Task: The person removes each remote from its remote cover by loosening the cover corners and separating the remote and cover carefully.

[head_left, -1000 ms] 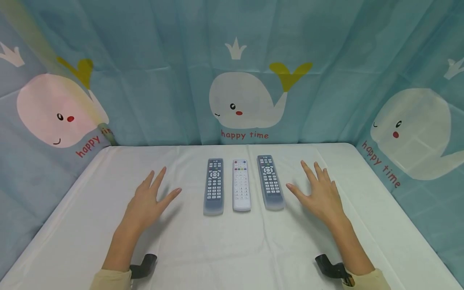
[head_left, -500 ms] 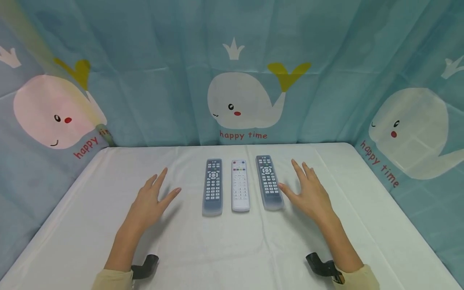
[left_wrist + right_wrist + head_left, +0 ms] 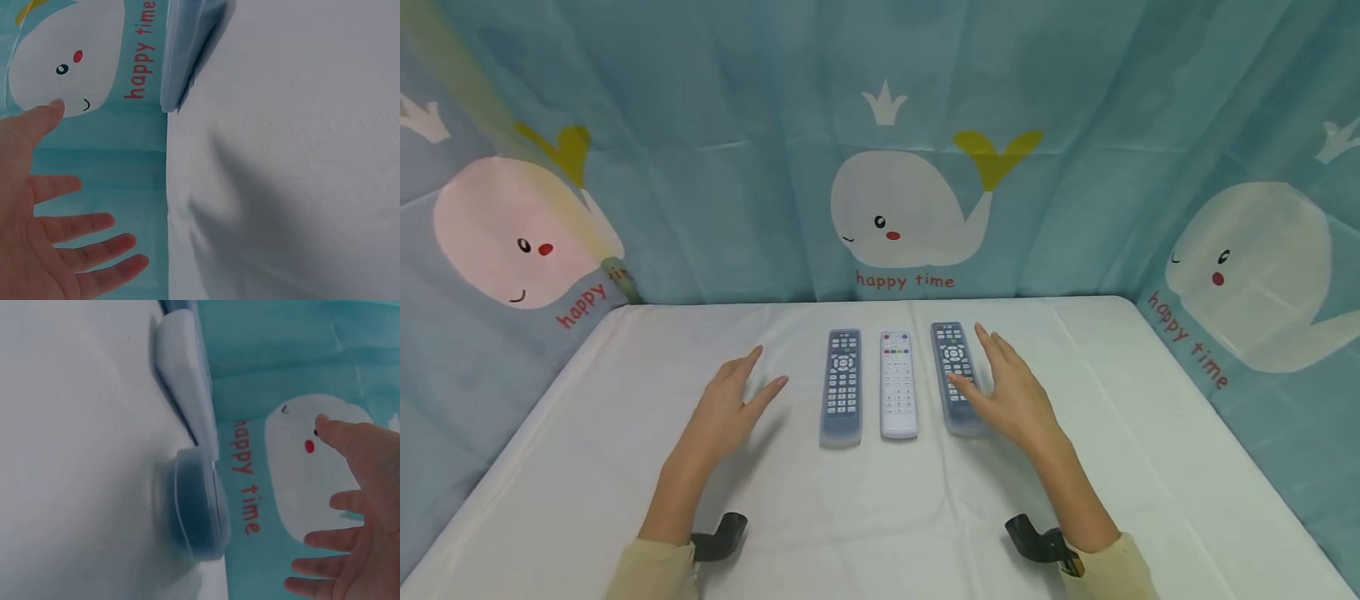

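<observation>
Three remote controls lie side by side on the white-covered table, long sides running away from me. The left remote point(image 3: 841, 388) is dark grey in a clear sleeve, the middle remote point(image 3: 898, 385) is white, and the right remote point(image 3: 953, 367) is dark grey and slightly slanted. My left hand point(image 3: 722, 412) hovers left of the left remote, fingers spread, holding nothing. Over the right edge of the right remote hangs my right hand point(image 3: 1015, 400), its thumb covering part of the buttons from the head view. In the right wrist view its fingers are spread and hold nothing, apart from the remote's end point(image 3: 200, 506).
A white cloth point(image 3: 880, 517) covers the table. Blue-green curtains point(image 3: 737, 208) printed with whales stand behind and at both sides. A black wrist camera point(image 3: 721, 537) sits at the left cuff, and another wrist camera point(image 3: 1036, 540) at the right cuff.
My right hand has moved left, from beside the right remote to over its right edge. My left hand has shifted slightly right. The remotes lie where they were.
</observation>
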`<state>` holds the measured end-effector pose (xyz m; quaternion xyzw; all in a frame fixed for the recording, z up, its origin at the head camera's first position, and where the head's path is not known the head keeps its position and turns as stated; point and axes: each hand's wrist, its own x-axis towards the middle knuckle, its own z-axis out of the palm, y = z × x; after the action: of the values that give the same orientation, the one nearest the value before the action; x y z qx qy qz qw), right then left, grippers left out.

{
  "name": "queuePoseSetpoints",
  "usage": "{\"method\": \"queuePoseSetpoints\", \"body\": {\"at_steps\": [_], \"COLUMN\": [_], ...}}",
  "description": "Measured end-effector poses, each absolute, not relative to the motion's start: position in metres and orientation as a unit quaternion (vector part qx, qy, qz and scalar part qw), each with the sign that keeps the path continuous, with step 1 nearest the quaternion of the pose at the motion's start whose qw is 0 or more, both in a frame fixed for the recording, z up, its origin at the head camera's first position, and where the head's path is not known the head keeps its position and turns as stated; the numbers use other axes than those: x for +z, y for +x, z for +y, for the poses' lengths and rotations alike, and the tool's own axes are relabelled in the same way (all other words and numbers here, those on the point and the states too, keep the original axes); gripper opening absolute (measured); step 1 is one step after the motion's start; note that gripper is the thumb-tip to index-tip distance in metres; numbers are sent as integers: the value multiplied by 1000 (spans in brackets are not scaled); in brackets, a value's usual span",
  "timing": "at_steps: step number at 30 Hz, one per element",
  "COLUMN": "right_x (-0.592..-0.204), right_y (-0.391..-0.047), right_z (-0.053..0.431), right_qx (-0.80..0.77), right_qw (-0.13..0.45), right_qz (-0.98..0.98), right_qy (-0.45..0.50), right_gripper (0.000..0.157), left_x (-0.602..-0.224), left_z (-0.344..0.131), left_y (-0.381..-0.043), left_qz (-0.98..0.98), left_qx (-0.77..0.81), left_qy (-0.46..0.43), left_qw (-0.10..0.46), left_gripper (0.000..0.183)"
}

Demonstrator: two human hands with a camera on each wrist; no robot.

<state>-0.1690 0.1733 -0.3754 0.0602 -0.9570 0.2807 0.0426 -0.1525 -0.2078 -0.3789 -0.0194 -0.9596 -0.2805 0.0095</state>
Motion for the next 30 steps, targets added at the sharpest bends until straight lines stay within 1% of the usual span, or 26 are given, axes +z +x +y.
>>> {"method": "queuePoseSetpoints", "body": {"at_steps": [10,23,30], "right_x": [-372,-372,-377], "right_y": [-175,-180,-182], "right_z": [142,106,93], "right_qx": [308,355,375], "right_qw": [36,23,23], "right_qz": [-947,-928,-919], "right_qy": [83,107,122], "right_gripper": [88,85,79], "left_x": [-377,-378,-381], "left_z": [-195,-183,-178], "left_y": [-162,-174,-179], "left_qz": [-956,-936,-925], "left_qx": [-294,-352,-378], "left_qy": [-13,-20,-27], "left_qw": [0,-12,-11], "left_gripper": [82,80,74]}}
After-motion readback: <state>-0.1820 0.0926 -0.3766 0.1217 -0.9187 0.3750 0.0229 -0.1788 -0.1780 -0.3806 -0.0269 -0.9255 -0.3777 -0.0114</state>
